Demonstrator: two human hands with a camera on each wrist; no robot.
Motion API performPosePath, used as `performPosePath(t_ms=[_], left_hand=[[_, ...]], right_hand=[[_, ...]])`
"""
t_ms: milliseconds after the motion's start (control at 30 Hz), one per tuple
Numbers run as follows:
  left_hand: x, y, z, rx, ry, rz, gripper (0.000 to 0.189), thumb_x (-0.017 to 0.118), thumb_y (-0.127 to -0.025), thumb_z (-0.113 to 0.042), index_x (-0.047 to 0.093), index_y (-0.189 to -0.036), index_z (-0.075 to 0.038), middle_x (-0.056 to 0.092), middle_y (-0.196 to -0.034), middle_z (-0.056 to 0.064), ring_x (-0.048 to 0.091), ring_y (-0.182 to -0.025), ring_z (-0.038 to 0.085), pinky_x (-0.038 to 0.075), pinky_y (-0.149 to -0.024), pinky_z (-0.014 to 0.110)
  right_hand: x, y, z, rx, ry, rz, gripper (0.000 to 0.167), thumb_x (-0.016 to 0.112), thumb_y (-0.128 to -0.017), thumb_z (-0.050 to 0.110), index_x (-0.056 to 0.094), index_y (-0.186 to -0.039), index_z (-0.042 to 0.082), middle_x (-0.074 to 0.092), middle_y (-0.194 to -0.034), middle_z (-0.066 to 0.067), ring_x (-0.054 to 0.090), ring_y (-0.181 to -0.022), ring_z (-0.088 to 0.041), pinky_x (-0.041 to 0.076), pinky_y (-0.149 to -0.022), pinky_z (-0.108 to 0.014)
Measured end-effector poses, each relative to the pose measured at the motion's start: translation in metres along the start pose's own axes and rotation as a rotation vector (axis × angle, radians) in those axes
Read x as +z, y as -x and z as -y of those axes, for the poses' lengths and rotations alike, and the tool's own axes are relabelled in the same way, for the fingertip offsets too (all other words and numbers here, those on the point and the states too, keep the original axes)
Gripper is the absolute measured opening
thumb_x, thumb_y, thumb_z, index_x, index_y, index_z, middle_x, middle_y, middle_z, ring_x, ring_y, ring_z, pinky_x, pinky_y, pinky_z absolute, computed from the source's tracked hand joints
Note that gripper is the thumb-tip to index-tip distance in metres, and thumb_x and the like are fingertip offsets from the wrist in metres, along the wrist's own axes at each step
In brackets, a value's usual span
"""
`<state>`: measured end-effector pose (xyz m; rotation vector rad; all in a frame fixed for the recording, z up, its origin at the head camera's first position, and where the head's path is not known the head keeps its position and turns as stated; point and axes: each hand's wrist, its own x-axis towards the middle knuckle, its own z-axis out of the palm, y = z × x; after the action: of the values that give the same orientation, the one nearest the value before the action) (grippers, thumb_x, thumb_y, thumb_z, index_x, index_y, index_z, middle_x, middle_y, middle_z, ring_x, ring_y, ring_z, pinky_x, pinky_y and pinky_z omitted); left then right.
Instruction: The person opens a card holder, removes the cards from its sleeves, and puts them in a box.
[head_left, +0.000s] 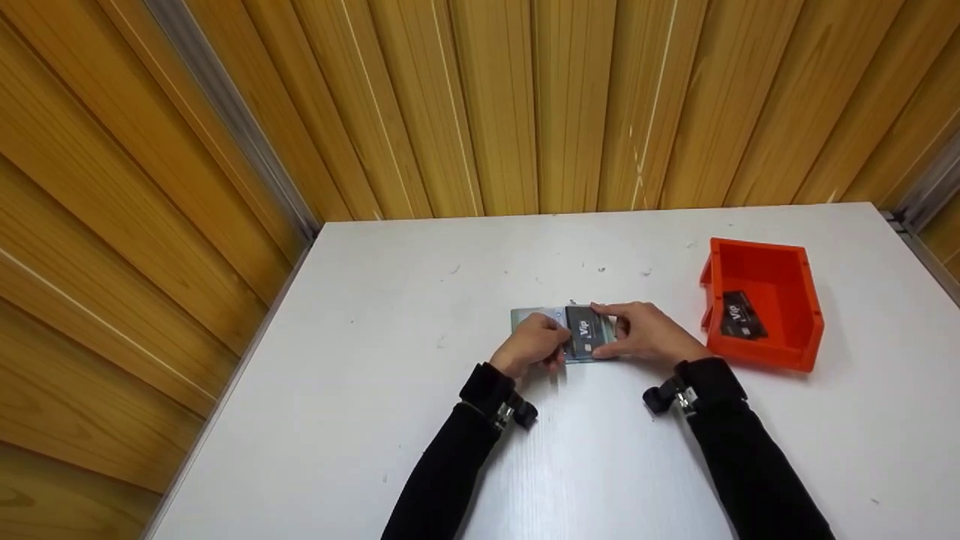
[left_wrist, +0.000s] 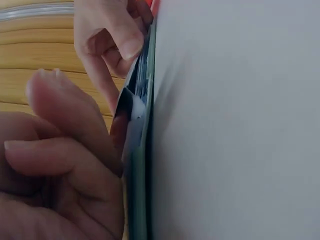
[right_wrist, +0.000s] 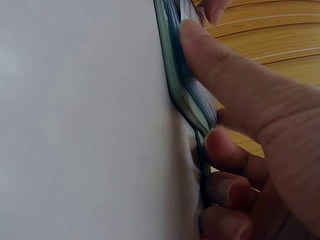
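An open card holder [head_left: 525, 313] with a pale green cover and stacked sleeves lies on the white table. On its right half is a black card [head_left: 583, 324] marked "Vip". My left hand [head_left: 531, 341] has curled fingers and pinches at this card's left edge, near the holder's middle. In the left wrist view a dark edge [left_wrist: 123, 102] stands up from the pages beside the fingers. My right hand [head_left: 651, 331] grips the holder's right side, thumb and forefinger at its near and far edges. In the right wrist view the thumb [right_wrist: 220, 60] presses the page edges.
A red-orange bin [head_left: 772, 300] stands to the right of my right hand, with more black "Vip" cards [head_left: 741, 315] inside. Wooden panel walls [head_left: 495, 105] rise behind the table and on the left. Both wrists wear black straps with small cameras.
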<state>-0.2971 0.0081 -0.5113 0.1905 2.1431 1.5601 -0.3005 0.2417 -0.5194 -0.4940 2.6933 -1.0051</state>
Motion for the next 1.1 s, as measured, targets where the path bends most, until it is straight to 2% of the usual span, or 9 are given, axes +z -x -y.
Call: performPosePath(t_ms=[133,333,467,667,800,867,967,1033,1100], left_hand=[[0.002,0.001,0.000,0.013,0.012,-0.046,0.016,0.059,-0.101,-0.004,0.069,-0.091,0.004,0.053,-0.052,-0.002,0.047,-0.041,0.005,0.041,-0.042,0.018],[-0.006,0.001,0.000,-0.028,0.085,-0.014,0.017,0.059,-0.101,-0.004,0.064,-0.085,-0.003,0.052,-0.057,-0.001,0.047,-0.044,0.006,0.041,-0.044,0.018],[-0.023,0.004,-0.001,-0.049,0.087,0.009,0.019,0.060,-0.100,-0.004,0.061,-0.080,-0.006,0.053,-0.056,-0.001,0.048,-0.042,0.007,0.039,-0.042,0.019],[-0.050,0.008,-0.002,-0.054,-0.008,0.067,0.018,0.058,-0.100,-0.008,0.064,-0.083,-0.007,0.060,-0.061,0.000,0.053,-0.046,0.007,0.039,-0.047,0.019],[-0.066,0.014,-0.005,-0.047,-0.015,0.056,0.017,0.058,-0.101,-0.010,0.066,-0.086,-0.008,0.062,-0.066,0.000,0.055,-0.051,0.010,0.042,-0.053,0.022],[-0.073,0.017,-0.007,-0.017,0.016,0.031,0.017,0.057,-0.102,-0.011,0.066,-0.087,-0.008,0.062,-0.068,0.000,0.055,-0.054,0.011,0.044,-0.056,0.024],[-0.079,0.020,-0.010,0.069,0.082,0.002,0.018,0.056,-0.103,-0.012,0.064,-0.088,-0.008,0.061,-0.070,0.000,0.054,-0.057,0.012,0.044,-0.056,0.024],[-0.081,0.020,-0.011,0.135,0.121,-0.002,0.019,0.055,-0.105,-0.012,0.063,-0.088,-0.008,0.061,-0.071,0.000,0.054,-0.058,0.011,0.044,-0.055,0.023],[-0.080,0.019,-0.011,0.166,0.146,0.002,0.020,0.056,-0.106,-0.013,0.062,-0.088,-0.008,0.061,-0.071,0.000,0.055,-0.059,0.010,0.044,-0.053,0.021]], right_hand=[[0.000,0.000,0.001,0.007,-0.002,-0.003,0.088,0.091,-0.077,0.041,0.052,-0.152,0.014,0.050,-0.078,-0.002,0.047,-0.075,-0.018,0.034,-0.061,-0.026],[-0.001,0.000,0.003,0.014,0.007,0.002,0.088,0.091,-0.077,0.040,0.052,-0.152,0.015,0.051,-0.078,-0.002,0.047,-0.074,-0.018,0.035,-0.061,-0.026],[0.000,-0.001,0.003,0.001,0.018,-0.003,0.087,0.092,-0.077,0.040,0.053,-0.152,0.016,0.051,-0.078,-0.001,0.048,-0.074,-0.017,0.035,-0.062,-0.025],[0.001,-0.001,0.001,0.018,0.017,0.000,0.089,0.092,-0.076,0.042,0.052,-0.152,0.016,0.050,-0.081,-0.002,0.048,-0.077,-0.018,0.035,-0.063,-0.026],[0.002,-0.001,0.000,0.027,0.020,0.003,0.090,0.092,-0.077,0.042,0.052,-0.153,0.016,0.050,-0.081,-0.002,0.048,-0.078,-0.018,0.034,-0.064,-0.027],[0.002,0.000,0.000,0.033,0.021,0.005,0.090,0.091,-0.077,0.042,0.051,-0.153,0.016,0.050,-0.082,-0.003,0.048,-0.079,-0.019,0.034,-0.065,-0.027],[0.001,0.001,0.003,0.051,0.026,0.017,0.091,0.091,-0.077,0.043,0.050,-0.154,0.017,0.050,-0.085,-0.004,0.049,-0.082,-0.020,0.035,-0.067,-0.029],[0.000,0.002,0.008,0.064,0.039,0.023,0.093,0.091,-0.077,0.044,0.049,-0.155,0.018,0.050,-0.086,-0.004,0.049,-0.084,-0.020,0.035,-0.067,-0.030],[-0.003,0.003,0.013,0.040,0.054,0.013,0.093,0.090,-0.078,0.045,0.047,-0.156,0.016,0.052,-0.085,-0.005,0.049,-0.083,-0.021,0.036,-0.066,-0.030]])
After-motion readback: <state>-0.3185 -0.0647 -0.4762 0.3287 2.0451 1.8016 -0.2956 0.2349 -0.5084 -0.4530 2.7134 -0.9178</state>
